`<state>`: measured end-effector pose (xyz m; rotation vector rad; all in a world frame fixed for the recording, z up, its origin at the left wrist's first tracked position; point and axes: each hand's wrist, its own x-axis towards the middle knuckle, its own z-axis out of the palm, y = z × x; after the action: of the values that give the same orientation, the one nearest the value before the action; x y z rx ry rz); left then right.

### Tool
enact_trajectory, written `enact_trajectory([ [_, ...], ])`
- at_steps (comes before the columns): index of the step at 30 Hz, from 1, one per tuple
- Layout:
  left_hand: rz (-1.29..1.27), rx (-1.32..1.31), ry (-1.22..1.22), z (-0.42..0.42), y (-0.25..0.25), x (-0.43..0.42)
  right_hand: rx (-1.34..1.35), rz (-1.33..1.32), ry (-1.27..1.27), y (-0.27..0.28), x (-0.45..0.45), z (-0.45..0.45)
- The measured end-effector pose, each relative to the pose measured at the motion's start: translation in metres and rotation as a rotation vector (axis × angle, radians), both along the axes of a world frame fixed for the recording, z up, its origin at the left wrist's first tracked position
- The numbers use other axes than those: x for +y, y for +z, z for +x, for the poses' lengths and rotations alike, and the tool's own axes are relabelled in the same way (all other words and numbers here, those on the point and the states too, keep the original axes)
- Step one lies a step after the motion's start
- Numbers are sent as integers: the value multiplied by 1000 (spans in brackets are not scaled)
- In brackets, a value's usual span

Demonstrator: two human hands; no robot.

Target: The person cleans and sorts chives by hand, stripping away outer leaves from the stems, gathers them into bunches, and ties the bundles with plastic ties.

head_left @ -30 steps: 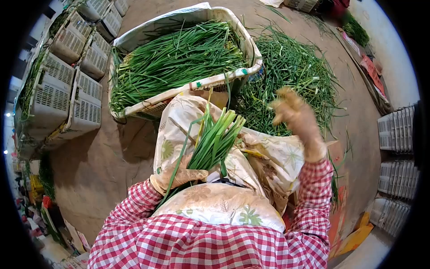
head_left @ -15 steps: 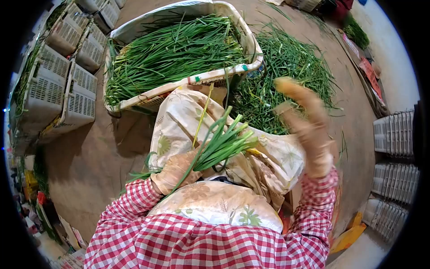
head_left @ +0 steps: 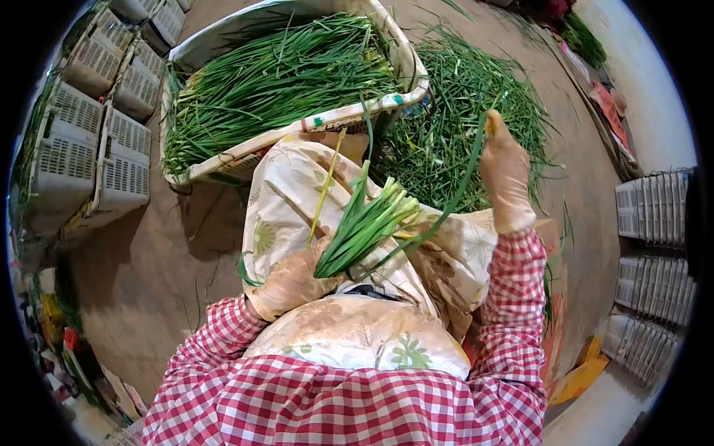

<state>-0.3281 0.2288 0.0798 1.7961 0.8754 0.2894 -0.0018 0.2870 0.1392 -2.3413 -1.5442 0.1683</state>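
Note:
My left hand (head_left: 290, 284), in a tan glove, is wrapped round a small bunch of garlic chives (head_left: 361, 230) above my lap. The pale cut ends of the bunch point up and to the right. Higher up on the right, my gloved right hand (head_left: 506, 172) is closed on a long green chive leaf (head_left: 454, 197). That leaf hangs in a curve from the fingertips down toward the bunch. A thin yellow stalk (head_left: 327, 186) sticks up beside my left hand. The floral apron (head_left: 290, 189) covers my lap and knees.
Beyond my knees stands a white crate (head_left: 297, 126) full of chives. To its right, loose leaves lie in a pile (head_left: 461, 111) on the brown floor. Plastic crates (head_left: 123, 163) line the left side; more crates (head_left: 654, 208) are stacked at the right wall.
My right hand, blurred with fingers apart before, is now closed on a long leaf drawn out to the right. My left hand keeps the bunch, whose leaves now sit more upright.

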Motion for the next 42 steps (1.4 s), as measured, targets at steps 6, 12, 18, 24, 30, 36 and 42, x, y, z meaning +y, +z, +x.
enact_trajectory([
  [6, 22, 95, 122, 8, 31, 5, 1356, -285, 160, -2, -60, -49],
  [12, 383, 459, 99, 14, 39, 9, 1441, -162, 235, -16, -76, -49],
  [18, 634, 567, 10, 5, 31, 20, 1434, -197, 269, -4, -88, -42],
  [24, 412, 133, 80, 11, 42, 23, 1552, -5, 253, -12, -76, -54],
  [30, -795, -395, 92, 7, 38, 33, 463, 670, 337, -20, -39, -16],
  [36, -855, -375, 182, -1, 44, 41, 1110, 1045, -182, 19, -19, 79],
  [42, -449, -545, 148, 48, 33, 63, 1033, -70, 522, -50, -44, -33],
])
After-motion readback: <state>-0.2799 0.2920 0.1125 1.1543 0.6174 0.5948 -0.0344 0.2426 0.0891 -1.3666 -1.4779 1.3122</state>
